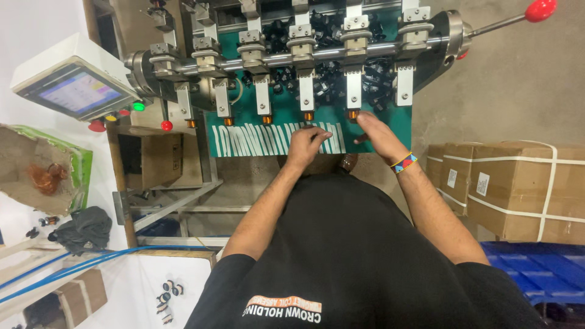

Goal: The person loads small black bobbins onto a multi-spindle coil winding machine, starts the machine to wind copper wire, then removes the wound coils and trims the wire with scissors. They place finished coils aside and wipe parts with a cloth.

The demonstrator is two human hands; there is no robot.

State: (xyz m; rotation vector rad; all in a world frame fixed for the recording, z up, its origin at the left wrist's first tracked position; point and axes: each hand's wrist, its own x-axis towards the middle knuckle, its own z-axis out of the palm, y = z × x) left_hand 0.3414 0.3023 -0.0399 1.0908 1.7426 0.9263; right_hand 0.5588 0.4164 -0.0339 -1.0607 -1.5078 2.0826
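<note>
Head view, looking down at a coil-winding machine (292,55) with a row of spindles carrying copper-coloured coils.

Left hand (306,141): rests on the green worktop (399,119), over the row of white strips (256,140) laid side by side along its front edge. Fingers curled together on the strips; cannot tell whether one is pinched.

Right hand (375,131): reaches up to the copper coil (353,114) on the fifth spindle. Fingers stretched out and close together, tips at the coil; contact not clear.

Beaded wristband (403,162) on the right wrist. Black bobbins (332,76) heaped behind the spindles. Touchscreen panel (76,91) to the left, strapped cardboard boxes (518,183) to the right.
</note>
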